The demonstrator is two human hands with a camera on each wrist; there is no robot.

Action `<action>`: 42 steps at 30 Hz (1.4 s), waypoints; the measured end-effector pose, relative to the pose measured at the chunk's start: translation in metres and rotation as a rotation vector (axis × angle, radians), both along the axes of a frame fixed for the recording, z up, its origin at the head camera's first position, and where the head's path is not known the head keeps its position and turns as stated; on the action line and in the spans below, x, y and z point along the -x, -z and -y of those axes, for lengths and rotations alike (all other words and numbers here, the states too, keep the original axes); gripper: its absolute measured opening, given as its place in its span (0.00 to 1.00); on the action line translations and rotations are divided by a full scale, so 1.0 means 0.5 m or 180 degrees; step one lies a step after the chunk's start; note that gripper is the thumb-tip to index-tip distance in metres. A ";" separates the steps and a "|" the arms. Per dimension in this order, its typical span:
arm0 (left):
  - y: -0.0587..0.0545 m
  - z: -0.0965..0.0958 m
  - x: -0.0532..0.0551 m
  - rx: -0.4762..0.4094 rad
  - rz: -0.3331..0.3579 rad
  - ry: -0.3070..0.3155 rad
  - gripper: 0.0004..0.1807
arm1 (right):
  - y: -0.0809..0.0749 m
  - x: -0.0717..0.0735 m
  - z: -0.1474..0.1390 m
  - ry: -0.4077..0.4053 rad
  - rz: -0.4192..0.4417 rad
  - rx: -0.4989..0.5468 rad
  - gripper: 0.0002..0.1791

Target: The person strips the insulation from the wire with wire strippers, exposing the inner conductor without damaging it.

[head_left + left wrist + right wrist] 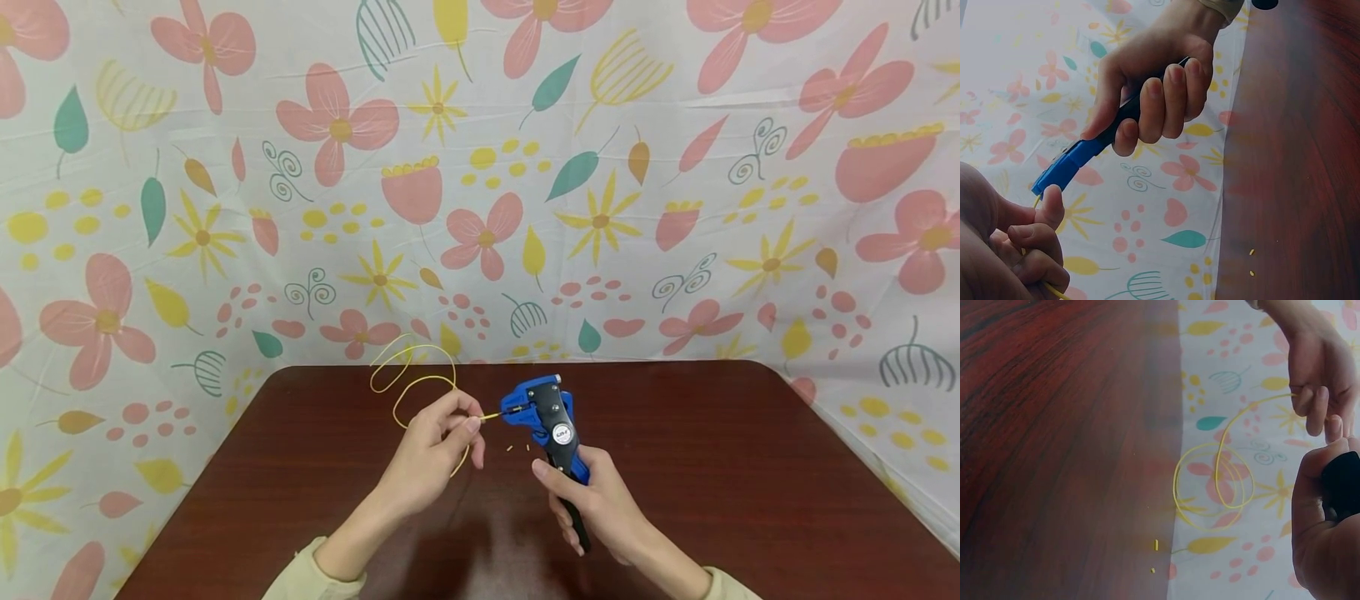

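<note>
Between thumb and fingers, my left hand pinches a thin yellow wire close to one end. That end points right, into the jaws of a blue and black wire stripper. My right hand grips the stripper by its handles, with the head tilted up and to the left. The rest of the wire hangs in loose loops behind the left hand; the right wrist view shows these loops too. How firmly the jaws bite the wire is too small to tell.
Two small yellow bits of insulation lie on the dark reddish-brown table below the stripper's head. A white cloth printed with flowers and leaves hangs behind the table and along its sides.
</note>
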State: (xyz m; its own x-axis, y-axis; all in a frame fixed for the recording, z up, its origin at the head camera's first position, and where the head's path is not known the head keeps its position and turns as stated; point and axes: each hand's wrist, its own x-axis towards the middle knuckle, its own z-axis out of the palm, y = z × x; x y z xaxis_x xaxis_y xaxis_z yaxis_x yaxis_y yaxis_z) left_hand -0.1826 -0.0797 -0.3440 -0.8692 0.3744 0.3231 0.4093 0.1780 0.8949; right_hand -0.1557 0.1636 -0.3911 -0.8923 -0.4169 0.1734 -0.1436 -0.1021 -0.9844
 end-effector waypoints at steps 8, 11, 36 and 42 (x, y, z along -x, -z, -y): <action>0.003 0.027 0.009 -0.0224 0.0060 -0.0144 0.04 | -0.010 0.011 -0.030 0.0352 0.0176 0.0129 0.27; 0.005 0.035 0.012 -0.0238 0.0095 -0.0116 0.03 | -0.010 0.014 -0.041 0.0380 0.0161 0.0055 0.25; 0.033 0.024 0.007 -0.0151 0.0416 -0.0166 0.03 | 0.020 0.033 -0.069 0.0235 0.0663 -0.0281 0.25; 0.044 0.020 0.002 -0.0226 0.0539 -0.0143 0.02 | 0.024 0.046 -0.077 0.0217 0.0820 -0.0350 0.25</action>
